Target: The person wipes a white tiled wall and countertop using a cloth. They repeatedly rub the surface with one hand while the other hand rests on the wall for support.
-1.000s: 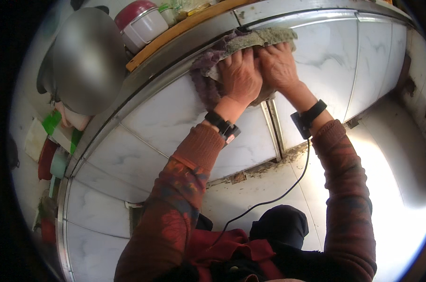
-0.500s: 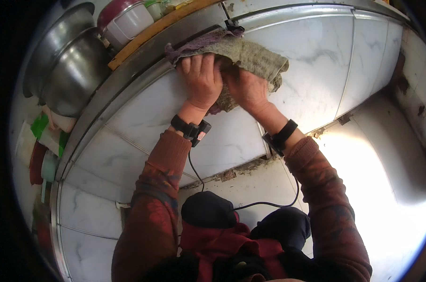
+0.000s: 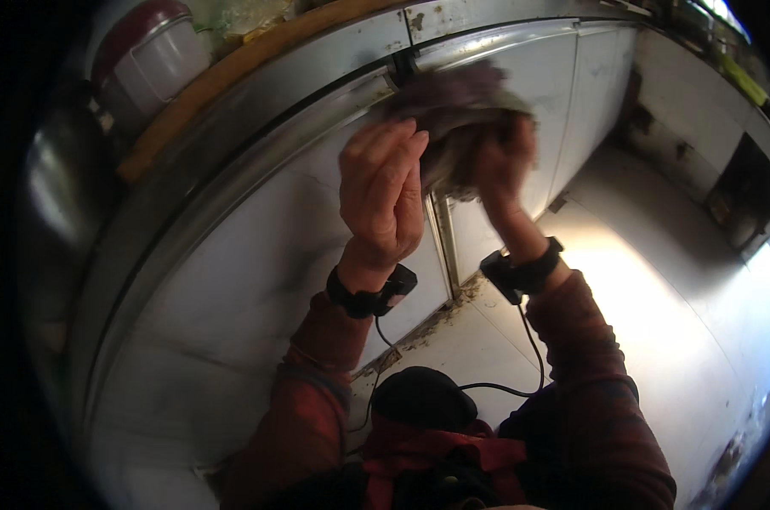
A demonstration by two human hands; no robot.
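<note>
Fingers of the blurred right hand (image 3: 505, 166) look clamped on a purple-and-grey cloth (image 3: 457, 93), upper middle of the frame, in front of the cabinet fronts (image 3: 257, 246). The left hand (image 3: 380, 191), just left, has its fingers together, slightly curled; whether they pinch the cloth I cannot tell. The cloth work looks unfinished, its extent unclear: dark grime (image 3: 427, 331) lines the cabinets' foot, just below centre.

Two hands (image 3: 381, 191) (image 3: 505, 166), two black wristbands (image 3: 359, 297) (image 3: 531, 270), one cloth (image 3: 457, 92), one maroon-lidded container (image 3: 151, 66), one wooden strip (image 3: 232, 70)
</note>
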